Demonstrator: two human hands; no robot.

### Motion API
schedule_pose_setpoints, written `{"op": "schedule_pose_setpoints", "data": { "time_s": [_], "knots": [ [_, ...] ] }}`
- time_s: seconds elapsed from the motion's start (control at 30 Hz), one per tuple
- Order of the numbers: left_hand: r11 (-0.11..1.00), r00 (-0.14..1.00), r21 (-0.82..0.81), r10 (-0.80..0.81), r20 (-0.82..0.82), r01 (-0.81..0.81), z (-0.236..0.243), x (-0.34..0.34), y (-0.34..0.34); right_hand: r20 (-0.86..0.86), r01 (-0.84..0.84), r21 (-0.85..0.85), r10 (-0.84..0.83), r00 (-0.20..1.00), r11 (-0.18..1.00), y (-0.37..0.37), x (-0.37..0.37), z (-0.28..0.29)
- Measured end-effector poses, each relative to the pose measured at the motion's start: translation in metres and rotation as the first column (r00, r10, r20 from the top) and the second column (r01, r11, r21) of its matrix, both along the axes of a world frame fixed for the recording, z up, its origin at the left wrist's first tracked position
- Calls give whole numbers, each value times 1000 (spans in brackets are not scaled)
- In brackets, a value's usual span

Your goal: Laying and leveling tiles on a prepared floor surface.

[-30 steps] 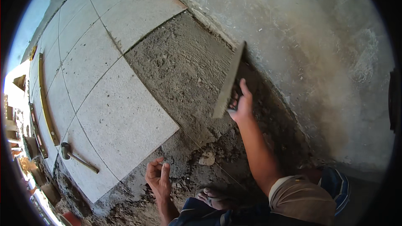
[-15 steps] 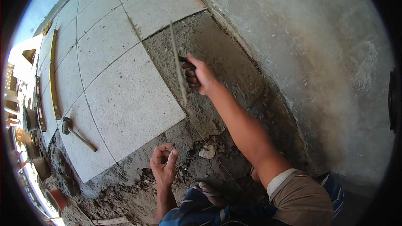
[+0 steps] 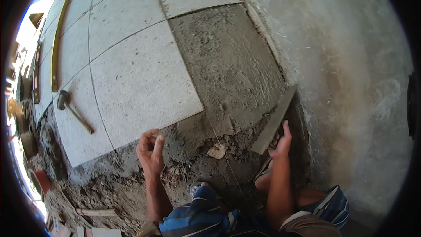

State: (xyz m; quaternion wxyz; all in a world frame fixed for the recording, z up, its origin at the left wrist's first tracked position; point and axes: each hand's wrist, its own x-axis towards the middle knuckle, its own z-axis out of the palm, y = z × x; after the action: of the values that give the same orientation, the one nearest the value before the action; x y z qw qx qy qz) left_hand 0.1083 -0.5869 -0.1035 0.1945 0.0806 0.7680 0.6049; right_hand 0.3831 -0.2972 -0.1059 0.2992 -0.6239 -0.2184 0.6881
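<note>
My right hand (image 3: 280, 142) grips a long flat trowel (image 3: 274, 120) that lies tilted on the wet grey mortar bed (image 3: 228, 66), close to the rough wall (image 3: 346, 74) at the right. My left hand (image 3: 150, 151) hovers half curled over the mortar at the near edge of a large pale floor tile (image 3: 140, 83), holding nothing. A thin string (image 3: 219, 142) runs across the mortar between my hands. A pale stone chip (image 3: 216, 150) lies in the mortar beside the string.
Laid pale tiles (image 3: 123, 8) fill the upper left. A hammer (image 3: 74, 112) rests on a tile at the left, and a long yellow level (image 3: 56, 48) lies farther left. Loose dirt and rubble (image 3: 87, 188) border the near edge. My striped shorts (image 3: 206, 217) show at the bottom.
My right hand has drawn the trowel from the far middle of the mortar bed back toward me and to the wall side. My left hand stayed raised near the tile edge.
</note>
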Motion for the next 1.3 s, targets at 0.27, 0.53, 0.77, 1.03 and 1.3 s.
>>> {"op": "schedule_pose_setpoints", "data": {
  "time_s": [0.27,0.53,0.77,1.03,1.3],
  "knots": [
    [978,975,-32,205,-86,-208,-5,-47,-39,-48,-56,312,75,996,948,-23,-45,36],
    [996,989,-27,76,-128,-80,-4,-22,-28,164,-184,366,131,978,912,-23,-54,70],
    [843,822,-3,523,-226,-538,-36,20,-145,149,-717,401,731,665,570,-26,-169,61],
    [90,480,-509,502,-719,-856,-148,111,-356,933,-971,235,289,213,-46,47,-358,35],
    [-331,423,-775,689,-588,-538,-193,128,-426,907,-995,1,419,45,104,-9,-437,59]
  ]
}}
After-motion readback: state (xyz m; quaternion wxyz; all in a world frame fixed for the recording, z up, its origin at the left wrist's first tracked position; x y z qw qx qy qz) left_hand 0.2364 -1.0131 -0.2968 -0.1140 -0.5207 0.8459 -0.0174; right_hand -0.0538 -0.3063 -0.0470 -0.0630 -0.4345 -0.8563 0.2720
